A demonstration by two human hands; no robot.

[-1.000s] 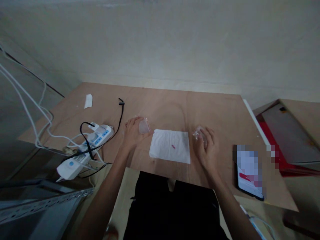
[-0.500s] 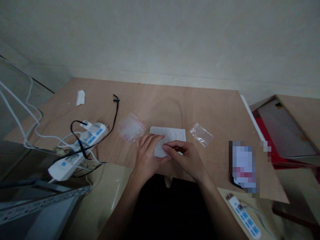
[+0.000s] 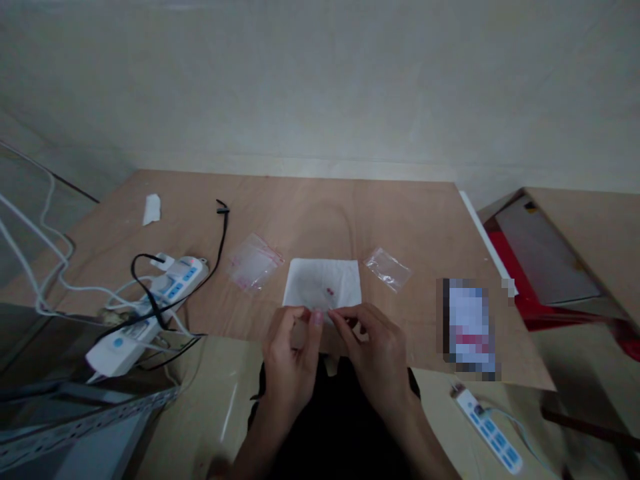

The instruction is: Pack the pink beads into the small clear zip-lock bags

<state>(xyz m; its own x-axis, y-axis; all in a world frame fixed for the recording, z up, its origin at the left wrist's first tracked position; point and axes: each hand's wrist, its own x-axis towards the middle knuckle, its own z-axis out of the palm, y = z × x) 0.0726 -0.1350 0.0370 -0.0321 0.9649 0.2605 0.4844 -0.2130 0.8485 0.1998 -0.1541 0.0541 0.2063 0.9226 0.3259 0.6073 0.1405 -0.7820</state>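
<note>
A white sheet (image 3: 310, 277), like folded tissue or paper, lies at the front of the wooden table. A couple of tiny dark red bits (image 3: 330, 292) show on it. My left hand (image 3: 293, 353) is over the sheet's near edge, thumb and forefinger pinched. Close beside it my right hand (image 3: 377, 347) also pinches with thumb and forefinger, the two sets of fingertips nearly touching. Whatever is between the fingers is too small to make out. Left of the sheet are clear plastic zip bags (image 3: 255, 262) with reddish edges; to its right lies one clear plastic bag (image 3: 389, 269).
A white power strip (image 3: 147, 317) with tangled cords sits at the table's left edge. A black cable (image 3: 223, 233) runs back from it. A white scrap (image 3: 151, 209) lies far left, a blurred phone-like object (image 3: 467, 327) right. Another power strip (image 3: 489, 430) is on the floor.
Both hands have drawn back toward me off the sheet's middle, uncovering it and the red bits. My left hand has turned, thumb now upward. The whole view has shifted slightly.
</note>
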